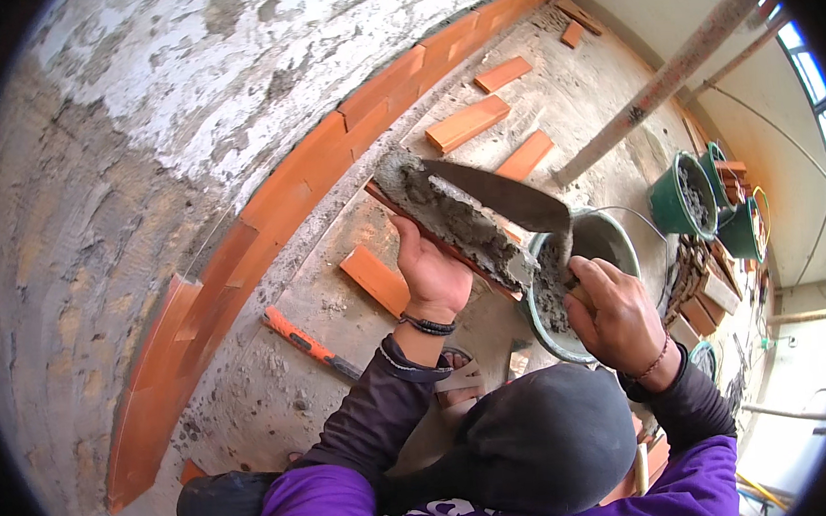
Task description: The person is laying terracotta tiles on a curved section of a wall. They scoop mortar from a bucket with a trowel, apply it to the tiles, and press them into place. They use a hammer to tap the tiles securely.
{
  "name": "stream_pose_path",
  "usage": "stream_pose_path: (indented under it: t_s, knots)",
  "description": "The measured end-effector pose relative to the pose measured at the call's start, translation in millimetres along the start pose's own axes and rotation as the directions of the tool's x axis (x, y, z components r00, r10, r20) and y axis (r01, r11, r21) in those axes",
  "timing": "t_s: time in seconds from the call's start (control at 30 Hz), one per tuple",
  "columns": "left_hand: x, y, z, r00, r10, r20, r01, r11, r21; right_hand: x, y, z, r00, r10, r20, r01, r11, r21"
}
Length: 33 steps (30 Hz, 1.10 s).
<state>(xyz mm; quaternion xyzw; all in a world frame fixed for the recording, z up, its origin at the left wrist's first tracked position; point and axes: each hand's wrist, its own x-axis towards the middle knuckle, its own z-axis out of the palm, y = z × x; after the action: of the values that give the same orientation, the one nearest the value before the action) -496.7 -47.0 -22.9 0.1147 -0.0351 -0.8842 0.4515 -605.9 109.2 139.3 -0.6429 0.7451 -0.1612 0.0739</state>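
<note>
My left hand [433, 274] supports a flat orange brick [385, 199] from beneath, its palm and fingers against the underside. Wet grey mortar [438, 209] coats the brick's upper face. With its fingers wrapped round the handle, my right hand [618, 319] grips a trowel [508, 195]. The blade lies along the far side of the mortar, seemingly touching it. Below the trowel and beside my right hand stands a bucket [628, 250] with mortar inside. An orange-and-black handled tool [300, 337] rests on the floor left of my left forearm.
A low curved-looking course of orange bricks [282, 198] runs along the rough plastered wall [138, 95]. Loose bricks [468, 124] lie on the dusty floor. A slanted metal pole [653, 87] stands to the right. Green buckets [670, 206] and a brick pile [704, 302] lie beyond.
</note>
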Motion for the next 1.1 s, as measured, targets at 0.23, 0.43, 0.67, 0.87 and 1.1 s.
stream_pose_path:
  t_s: [0.23, 0.43, 0.67, 0.87, 1.1]
  knots:
    - [4.0, 2.2, -0.2, 0.999, 0.012, 0.052, -0.015, 0.999, 0.052, 12.8, 3.4, -15.0, 0.996, -0.086, 0.019, 0.083, 0.988, 0.130]
    - [6.9, 11.8, 2.3, 0.999, 0.037, 0.019, -0.037, 0.999, 0.016, 8.9, 7.3, -42.3, 0.928, 0.287, 0.238, -0.345, 0.903, 0.258]
    - [14.9, 36.1, 1.8, 0.947, 0.291, -0.136, -0.308, 0.943, -0.126, -78.9, 98.4, -83.4, 0.792, 0.491, 0.363, -0.468, 0.870, -0.154]
    - [16.0, 67.1, -8.4, 0.782, 0.495, -0.378, -0.573, 0.810, -0.123, -83.0, 121.1, -6.0, 0.716, 0.515, 0.471, -0.368, 0.852, -0.373]
    - [20.5, 116.5, -41.3, 0.685, 0.646, -0.337, -0.715, 0.684, -0.141, -46.7, 111.8, 0.0, 0.769, 0.393, 0.505, -0.232, 0.907, -0.352]
